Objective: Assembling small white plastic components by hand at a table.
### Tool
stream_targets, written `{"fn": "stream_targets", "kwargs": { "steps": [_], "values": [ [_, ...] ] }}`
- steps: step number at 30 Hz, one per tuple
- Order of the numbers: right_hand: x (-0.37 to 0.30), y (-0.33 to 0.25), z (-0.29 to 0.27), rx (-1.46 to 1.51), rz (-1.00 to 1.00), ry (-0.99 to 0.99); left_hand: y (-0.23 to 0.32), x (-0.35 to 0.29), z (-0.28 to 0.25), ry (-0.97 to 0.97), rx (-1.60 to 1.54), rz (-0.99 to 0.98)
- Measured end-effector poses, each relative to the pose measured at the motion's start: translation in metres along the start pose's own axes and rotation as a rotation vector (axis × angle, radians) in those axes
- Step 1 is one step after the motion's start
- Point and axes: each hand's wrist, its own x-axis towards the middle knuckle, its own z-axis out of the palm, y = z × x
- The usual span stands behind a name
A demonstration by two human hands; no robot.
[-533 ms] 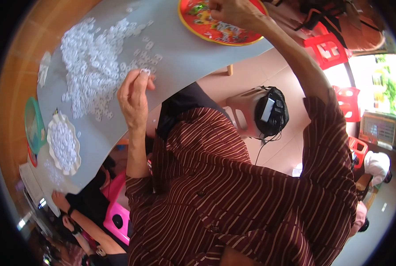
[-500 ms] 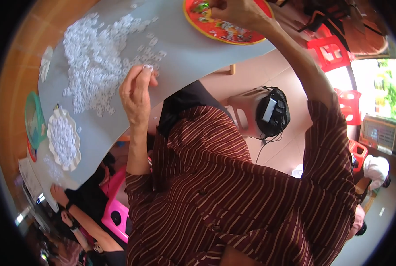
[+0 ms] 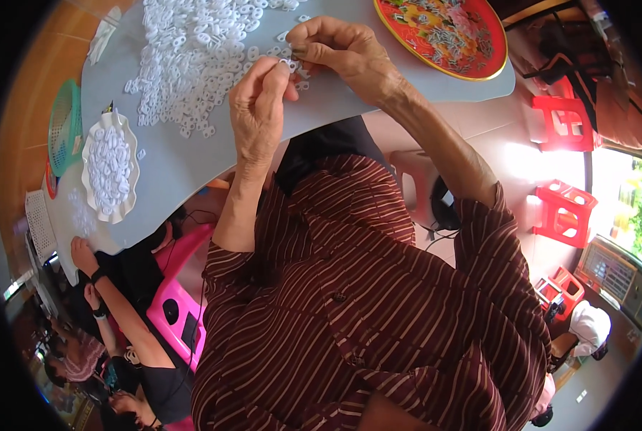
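Note:
Above the table edge, my left hand (image 3: 258,111) pinches a small white plastic piece (image 3: 290,65) with holes between thumb and fingertips. My right hand (image 3: 353,61) comes up against it from the right, thumb and forefinger pressed together; whatever they hold is too small to make out. Beyond both hands spreads a big heap of similar white plastic pieces (image 3: 192,61). To the right lies a round red floral tray (image 3: 387,29) with a yellow rim, with many small metallic pieces scattered in it.
A white scalloped dish (image 3: 133,197) full of white pieces stands on the grey table (image 3: 170,172), beside a green basket (image 3: 64,129). At the left, a co-worker's hand (image 3: 84,256) rests by the table edge near a pink chair (image 3: 170,294). Red stools (image 3: 565,212) stand at right.
My right hand has left the red tray and come across to meet my left hand. The left hand still pinches the white piece. The view has shifted, showing more of the tray.

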Motion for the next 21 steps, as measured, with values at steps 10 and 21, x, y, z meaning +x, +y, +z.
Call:
{"fn": "stream_targets", "kwargs": {
  "steps": [10, 21],
  "values": [
    [-0.0037, 0.0007, 0.0041, -0.007, -0.032, 0.040, 0.0042, -0.0033, 0.0048, -0.025, 0.083, 0.066],
    [-0.0051, 0.0098, 0.0005, 0.057, -0.129, -0.013, 0.0020, -0.0043, 0.0076, -0.020, 0.188, 0.141]
  ]
}}
